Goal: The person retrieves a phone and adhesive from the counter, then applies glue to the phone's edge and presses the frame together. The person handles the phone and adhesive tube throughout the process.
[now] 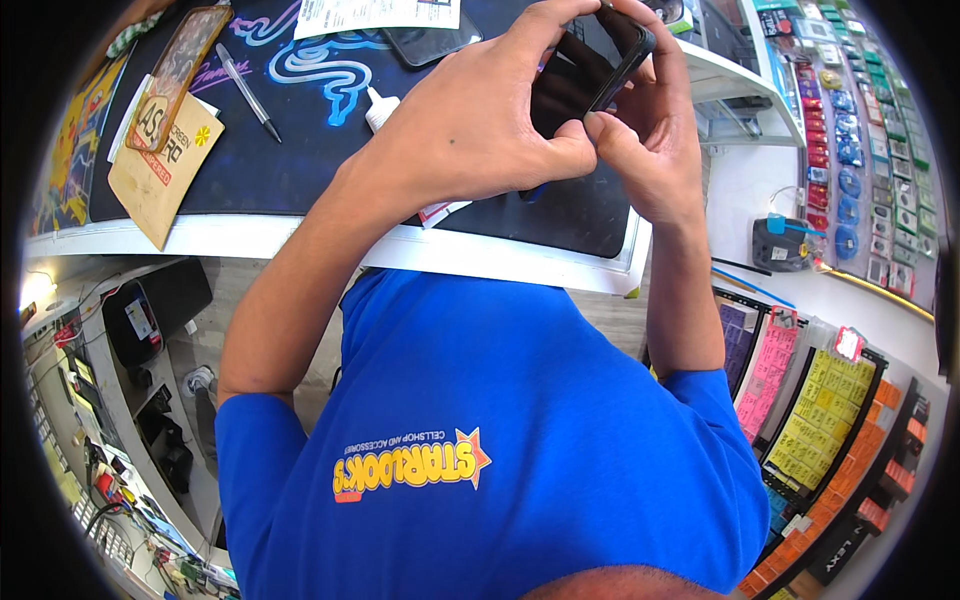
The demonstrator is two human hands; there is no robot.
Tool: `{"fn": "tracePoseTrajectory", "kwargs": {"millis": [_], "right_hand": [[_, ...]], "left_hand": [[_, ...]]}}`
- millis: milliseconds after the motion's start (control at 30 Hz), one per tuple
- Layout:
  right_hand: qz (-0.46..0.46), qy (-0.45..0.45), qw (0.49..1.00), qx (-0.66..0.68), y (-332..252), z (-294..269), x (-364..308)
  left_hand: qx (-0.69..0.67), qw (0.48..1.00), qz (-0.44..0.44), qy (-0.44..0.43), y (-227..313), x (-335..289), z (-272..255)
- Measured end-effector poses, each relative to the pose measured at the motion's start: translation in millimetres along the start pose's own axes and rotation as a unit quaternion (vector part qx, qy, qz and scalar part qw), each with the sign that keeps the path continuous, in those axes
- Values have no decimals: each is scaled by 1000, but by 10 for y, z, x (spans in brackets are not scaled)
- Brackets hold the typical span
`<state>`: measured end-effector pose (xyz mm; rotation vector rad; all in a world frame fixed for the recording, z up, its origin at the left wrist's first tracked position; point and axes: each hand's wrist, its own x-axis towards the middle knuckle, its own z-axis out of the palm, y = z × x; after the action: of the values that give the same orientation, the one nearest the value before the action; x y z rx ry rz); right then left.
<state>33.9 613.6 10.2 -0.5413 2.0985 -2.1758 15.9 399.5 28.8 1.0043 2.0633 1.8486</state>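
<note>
A black smartphone is held up, tilted, over the dark desk mat. My left hand is closed round its left side, fingers over the far edge and thumb at the lower end. My right hand grips the other side, its thumb close to the left thumb near the bottom corner. Part of the screen is hidden by my fingers. Beside my left wrist is a small white nozzle bottle, partly covered. Beyond it, another dark phone lies partly under a white printed paper.
On the mat's left are a pen, an amber-edged clear phone case and a tan packet. The white desk edge runs before me. A white shelf unit and hanging accessory packs stand at right.
</note>
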Motion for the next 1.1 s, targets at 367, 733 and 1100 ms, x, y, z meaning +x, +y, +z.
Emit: {"fn": "tracePoseTrajectory", "kwargs": {"millis": [367, 733, 1100], "right_hand": [[-40, 10, 999, -3, 54, 5, 16], [-11, -10, 1000, -9, -6, 31, 29], [27, 16, 999, -42, -138, 125, 61]], "left_hand": [[8, 999, -49, -10, -295, 82, 38], [21, 999, 16, 47, -167, 14, 70], [-8, 998, 17, 56, -242, 0, 81]]}}
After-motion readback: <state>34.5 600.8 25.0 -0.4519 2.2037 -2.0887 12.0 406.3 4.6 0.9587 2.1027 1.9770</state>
